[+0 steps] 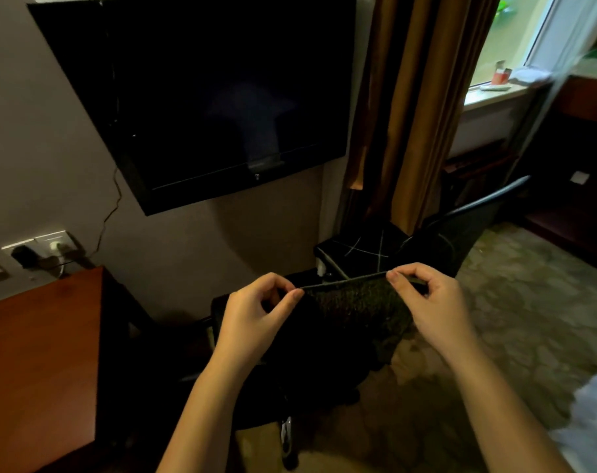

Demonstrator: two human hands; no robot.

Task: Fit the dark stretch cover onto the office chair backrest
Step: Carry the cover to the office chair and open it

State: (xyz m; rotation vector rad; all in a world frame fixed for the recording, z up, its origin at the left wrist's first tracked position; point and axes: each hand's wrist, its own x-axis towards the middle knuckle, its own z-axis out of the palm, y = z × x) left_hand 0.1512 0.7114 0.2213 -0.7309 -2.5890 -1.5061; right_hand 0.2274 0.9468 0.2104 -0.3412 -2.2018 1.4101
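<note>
My left hand (252, 315) and right hand (423, 298) pinch the cover (355, 302) taut by its edge above the chair (317, 397) — next, I'd open it and hook it over the top.

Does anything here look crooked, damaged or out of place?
Nothing damaged or spilled. The left hand and right hand pinch the cover by its edge; only a thin cable hangs loose below the television.

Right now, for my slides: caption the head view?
Left hand and right hand pinch the dark stretch cover taut by its top edge.
</note>
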